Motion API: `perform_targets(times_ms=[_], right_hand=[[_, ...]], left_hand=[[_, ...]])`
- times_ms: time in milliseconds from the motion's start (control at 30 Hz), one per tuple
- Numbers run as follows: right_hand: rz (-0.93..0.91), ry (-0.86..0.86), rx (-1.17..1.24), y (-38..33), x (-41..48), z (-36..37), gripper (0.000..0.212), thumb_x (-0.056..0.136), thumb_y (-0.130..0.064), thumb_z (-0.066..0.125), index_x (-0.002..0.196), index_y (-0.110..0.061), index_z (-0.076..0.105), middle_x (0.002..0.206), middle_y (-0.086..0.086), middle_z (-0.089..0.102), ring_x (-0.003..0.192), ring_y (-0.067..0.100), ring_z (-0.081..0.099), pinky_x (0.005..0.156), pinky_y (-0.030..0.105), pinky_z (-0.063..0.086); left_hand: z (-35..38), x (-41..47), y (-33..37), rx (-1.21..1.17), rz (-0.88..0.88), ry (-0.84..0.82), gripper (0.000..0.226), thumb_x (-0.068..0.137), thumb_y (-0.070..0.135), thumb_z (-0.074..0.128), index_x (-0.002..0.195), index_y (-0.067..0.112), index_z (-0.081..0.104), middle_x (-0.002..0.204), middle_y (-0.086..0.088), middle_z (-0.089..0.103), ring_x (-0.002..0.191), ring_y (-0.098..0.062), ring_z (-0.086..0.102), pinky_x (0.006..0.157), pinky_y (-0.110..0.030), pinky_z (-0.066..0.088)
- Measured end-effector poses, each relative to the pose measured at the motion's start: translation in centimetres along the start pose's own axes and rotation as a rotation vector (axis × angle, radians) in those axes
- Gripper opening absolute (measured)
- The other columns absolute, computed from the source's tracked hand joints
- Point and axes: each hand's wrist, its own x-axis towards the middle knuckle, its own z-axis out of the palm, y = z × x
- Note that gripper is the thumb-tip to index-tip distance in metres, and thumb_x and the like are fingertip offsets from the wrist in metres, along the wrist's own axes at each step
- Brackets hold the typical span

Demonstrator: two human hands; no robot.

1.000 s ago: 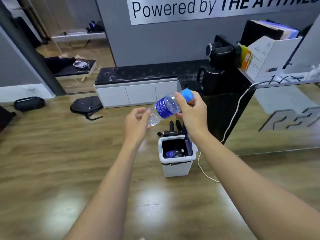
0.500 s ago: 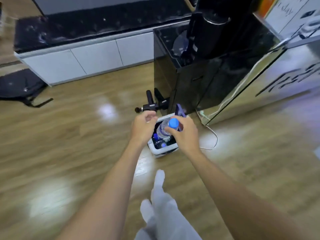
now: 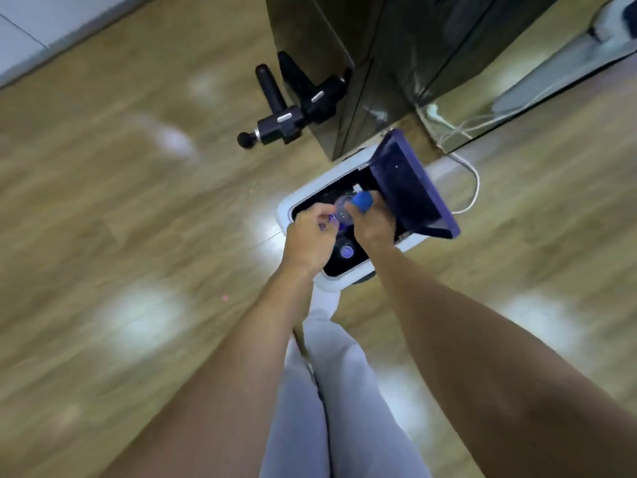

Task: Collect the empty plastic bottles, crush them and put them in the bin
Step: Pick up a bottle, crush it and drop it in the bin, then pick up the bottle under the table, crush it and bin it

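Note:
A clear plastic bottle (image 3: 342,210) with a blue cap (image 3: 362,200) is held between both hands right over the mouth of the white bin (image 3: 299,198). My left hand (image 3: 308,238) grips its bottom end and my right hand (image 3: 370,222) grips its neck end by the cap. The bottle looks squashed short between them. The bin's dark blue lid (image 3: 410,189) stands open on the right. Inside the bin lies another bottle with a blue cap (image 3: 346,251).
Two black massage guns (image 3: 289,101) lie on the wooden floor behind the bin, against a dark glossy counter (image 3: 362,63). A white cable (image 3: 472,191) runs along the floor to the right. My light trouser legs (image 3: 331,391) stand just in front of the bin.
I have stepped up to the bin and the view has tipped down onto it. Both hands have lowered the bottle from chest height to the bin's mouth, and it looks shorter.

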Motion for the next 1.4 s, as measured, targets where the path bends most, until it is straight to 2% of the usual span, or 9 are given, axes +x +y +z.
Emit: perform_targets(times_ms=[100, 300, 500, 600, 700, 833, 900, 1067, 1400], right_hand=[[0.091, -0.025, -0.09, 0.8, 3.6, 2.8, 0.051, 0.097, -0.043, 0.055, 0.133, -0.007, 0.049, 0.133, 0.016, 0.058, 0.12, 0.034, 0.057, 0.093, 0.039, 0.045], [0.275, -0.047, -0.062, 1.2, 3.4, 3.2, 0.044, 0.1, -0.027, 0.049, 0.139, -0.008, 0.044, 0.139, 0.018, 0.055, 0.126, 0.036, 0.053, 0.099, 0.038, 0.042], [-0.027, 0.13, 0.173, -4.5, -5.9, -2.9, 0.034, 0.101, -0.029, 0.047, 0.129, -0.011, 0.054, 0.111, 0.002, 0.066, 0.09, 0.015, 0.057, 0.076, 0.025, 0.037], [-0.152, 0.286, 0.323, -9.0, -11.6, -7.9, 0.028, 0.101, -0.031, 0.045, 0.12, -0.014, 0.057, 0.093, -0.013, 0.061, 0.085, 0.007, 0.054, 0.075, 0.027, 0.039], [-0.245, 0.429, 0.431, -13.1, -17.3, -13.9, 0.03, 0.101, -0.033, 0.045, 0.122, -0.016, 0.059, 0.106, -0.01, 0.063, 0.096, 0.001, 0.055, 0.077, 0.015, 0.039], [-0.368, 0.587, 0.524, -16.8, -25.8, -22.7, 0.033, 0.101, -0.034, 0.047, 0.127, -0.017, 0.06, 0.115, -0.012, 0.062, 0.094, -0.017, 0.053, 0.08, -0.004, 0.035], [-0.421, 0.682, 0.554, -17.5, -30.5, -27.1, 0.035, 0.1, -0.036, 0.047, 0.127, -0.018, 0.06, 0.113, -0.015, 0.062, 0.093, -0.024, 0.052, 0.084, -0.001, 0.037], [-0.497, 0.923, 0.667, -16.3, -42.3, -36.2, 0.033, 0.092, -0.045, 0.044, 0.118, -0.032, 0.06, 0.112, -0.016, 0.064, 0.11, 0.003, 0.06, 0.102, 0.038, 0.048], [-0.493, 1.409, 0.68, -2.0, -65.4, -46.6, 0.039, 0.091, -0.049, 0.043, 0.12, -0.03, 0.061, 0.118, -0.009, 0.067, 0.113, 0.006, 0.062, 0.1, 0.043, 0.051]], left_hand=[[-1.0, 2.9, -2.2, -0.012, -0.041, 0.027, 0.026, 0.094, 0.008, 0.055, 0.119, 0.012, 0.065, 0.107, -0.002, 0.062, 0.105, -0.024, 0.062, 0.097, -0.047, 0.051], [-3.5, 4.3, -3.0, 0.039, -0.029, 0.024, 0.026, 0.095, 0.012, 0.055, 0.119, 0.014, 0.064, 0.12, -0.012, 0.064, 0.112, -0.03, 0.061, 0.099, -0.047, 0.05], [-5.8, -0.4, 4.0, 0.113, 0.155, -0.079, 0.031, 0.095, 0.018, 0.053, 0.124, 0.021, 0.063, 0.125, 0.0, 0.062, 0.103, -0.011, 0.058, 0.08, -0.007, 0.041], [-7.7, -4.5, 9.7, 0.133, 0.31, -0.118, 0.031, 0.095, 0.021, 0.053, 0.124, 0.021, 0.062, 0.12, 0.006, 0.064, 0.11, -0.009, 0.058, 0.085, -0.013, 0.04], [-9.1, -9.7, 16.0, 0.114, 0.487, -0.129, 0.028, 0.093, 0.022, 0.056, 0.12, 0.022, 0.065, 0.102, 0.013, 0.064, 0.096, -0.003, 0.058, 0.078, -0.003, 0.038], [-9.3, -18.5, 24.1, 0.044, 0.727, -0.218, 0.027, 0.092, 0.023, 0.058, 0.118, 0.024, 0.066, 0.107, 0.01, 0.065, 0.092, 0.006, 0.057, 0.083, -0.014, 0.044], [-8.5, -23.5, 27.7, -0.003, 0.844, -0.278, 0.026, 0.093, 0.023, 0.058, 0.117, 0.022, 0.067, 0.107, 0.008, 0.067, 0.093, 0.002, 0.06, 0.09, -0.025, 0.05], [-4.9, -35.3, 34.0, -0.109, 1.066, -0.47, 0.024, 0.094, 0.017, 0.057, 0.115, 0.013, 0.067, 0.102, 0.0, 0.068, 0.091, -0.007, 0.062, 0.096, -0.037, 0.05], [8.8, -60.4, 33.2, -0.181, 1.267, -0.993, 0.017, 0.094, 0.029, 0.056, 0.106, 0.028, 0.069, 0.103, 0.01, 0.068, 0.104, -0.014, 0.063, 0.096, -0.04, 0.051]])
